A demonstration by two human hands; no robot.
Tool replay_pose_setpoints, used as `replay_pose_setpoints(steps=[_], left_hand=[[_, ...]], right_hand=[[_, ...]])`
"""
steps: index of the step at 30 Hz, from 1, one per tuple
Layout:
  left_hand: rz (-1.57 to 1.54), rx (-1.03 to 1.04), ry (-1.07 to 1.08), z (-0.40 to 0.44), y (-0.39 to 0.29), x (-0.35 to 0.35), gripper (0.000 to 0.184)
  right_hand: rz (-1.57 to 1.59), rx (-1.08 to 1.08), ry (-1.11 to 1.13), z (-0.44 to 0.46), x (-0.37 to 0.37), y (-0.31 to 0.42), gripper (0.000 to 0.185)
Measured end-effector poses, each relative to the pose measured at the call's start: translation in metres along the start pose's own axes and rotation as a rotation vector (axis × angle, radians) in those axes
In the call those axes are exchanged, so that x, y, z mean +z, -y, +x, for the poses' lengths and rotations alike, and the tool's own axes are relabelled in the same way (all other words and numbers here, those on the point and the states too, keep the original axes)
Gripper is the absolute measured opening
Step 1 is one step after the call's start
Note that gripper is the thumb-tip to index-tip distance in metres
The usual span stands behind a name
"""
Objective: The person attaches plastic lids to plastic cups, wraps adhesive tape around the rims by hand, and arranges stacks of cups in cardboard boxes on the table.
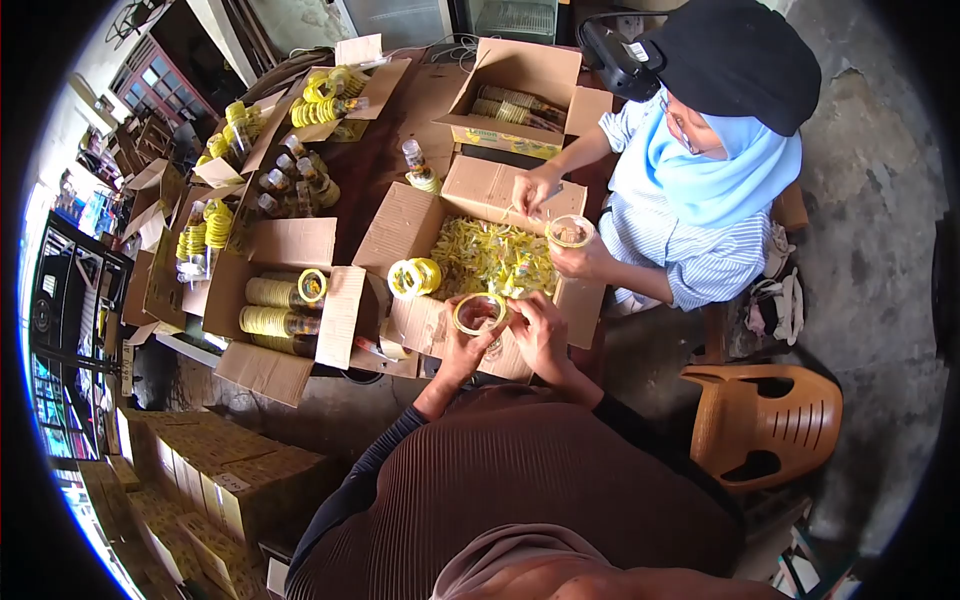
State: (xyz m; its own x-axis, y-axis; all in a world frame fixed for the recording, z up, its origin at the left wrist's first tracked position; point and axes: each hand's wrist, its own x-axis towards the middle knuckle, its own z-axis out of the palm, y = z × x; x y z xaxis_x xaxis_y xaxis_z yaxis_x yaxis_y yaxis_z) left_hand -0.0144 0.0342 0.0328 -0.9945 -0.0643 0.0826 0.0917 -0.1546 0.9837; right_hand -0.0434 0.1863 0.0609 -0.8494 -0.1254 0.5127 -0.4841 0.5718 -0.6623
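My left hand is wrapped round a clear plastic cup with a yellow rim. At the cup's right side, the fingers of my right hand are closed against its edge; any small piece between them is too small to make out. Both hands are over the near flap of an open cardboard box. Inside the box lies a heap of yellow and white strips. Several yellow rings or rims are stacked at the box's left corner, close to my left hand.
Across the box, a co-worker holds another cup. To the left is a box of stacked cups; another such box stands at the back. Clear containers crowd the table. A brown plastic chair stands at right.
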Motion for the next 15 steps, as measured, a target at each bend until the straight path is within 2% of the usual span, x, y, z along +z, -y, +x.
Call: replay_pose_setpoints(steps=[3, 8, 12, 15], left_hand=[[-0.024, 0.043, -0.064, 0.008, -0.004, -0.002, 0.06], [0.074, 0.013, -0.091, 0.005, -0.016, -0.001, 0.055], [-0.013, 0.027, 0.004, -0.006, -0.015, 0.01, 0.062], [0.081, 0.01, -0.017, -0.007, -0.02, 0.014, 0.066]], right_hand=[[0.058, 0.029, 0.065, -0.005, -0.011, 0.004, 0.019], [-0.026, -0.121, 0.029, -0.009, -0.014, 0.008, 0.022], [-0.033, -0.083, 0.026, -0.003, -0.018, 0.008, 0.021], [0.04, 0.01, 0.029, -0.003, -0.016, 0.0, 0.022]])
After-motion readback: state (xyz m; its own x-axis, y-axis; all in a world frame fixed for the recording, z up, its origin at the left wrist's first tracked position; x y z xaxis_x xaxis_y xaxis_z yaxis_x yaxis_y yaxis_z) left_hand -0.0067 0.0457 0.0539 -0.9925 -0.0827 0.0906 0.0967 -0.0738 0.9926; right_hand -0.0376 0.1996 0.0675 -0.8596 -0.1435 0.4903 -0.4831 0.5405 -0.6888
